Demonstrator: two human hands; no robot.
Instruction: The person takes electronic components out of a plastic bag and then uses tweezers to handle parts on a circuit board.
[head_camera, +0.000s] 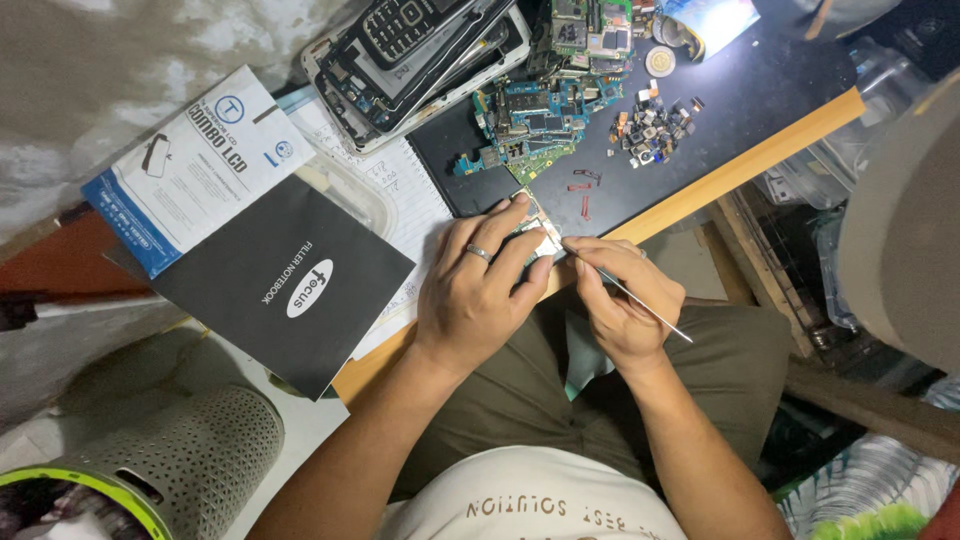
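Small circuit board (537, 232) pinched in left hand (478, 290), right hand (618, 300) gripping thin metal tool (640, 300), black notebook (285, 285) left, white-blue package (190, 165) beyond.

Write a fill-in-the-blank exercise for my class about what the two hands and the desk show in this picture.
1. The left hand wears a ____ on one finger.
2. The right hand holds a thin metal ____ against the small board.
3. The black notebook lies to the ____ of the hands in the picture.
4. The loose small parts lie in a pile on the ____ mat.

Missing words: ring; tool; left; black
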